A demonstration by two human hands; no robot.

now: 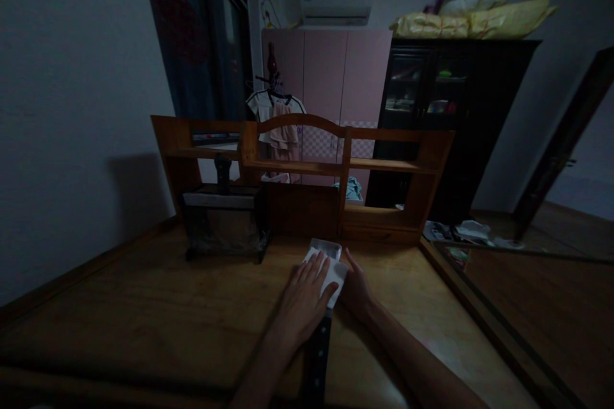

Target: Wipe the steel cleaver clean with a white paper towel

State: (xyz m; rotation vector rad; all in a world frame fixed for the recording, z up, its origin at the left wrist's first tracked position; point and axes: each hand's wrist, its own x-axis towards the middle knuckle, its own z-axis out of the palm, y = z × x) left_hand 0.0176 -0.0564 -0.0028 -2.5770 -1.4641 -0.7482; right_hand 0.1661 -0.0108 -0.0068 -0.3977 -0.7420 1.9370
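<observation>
A knife with a long black riveted handle (318, 358) lies on the wooden tabletop (158, 307), its handle toward me. A white tissue (338, 272) covers most of its broad blade (326, 247), leaving the shiny far end bare. Palm down on the tissue rests my left hand (307, 291), fingers flat and thumb spread to the right. My right hand (357, 287) is close against the right edge of the tissue, one finger stretched forward. Its other fingers are mostly hidden, and I cannot tell whether they touch the blade.
At the left stands a dark box-like stand (225, 220) with a black handle (222, 174) rising above it. A wooden shelf unit (297, 168) borders the table's far side. Beyond are a pink wardrobe (323, 70), a black cabinet (474, 108) and hanging clothes (281, 108).
</observation>
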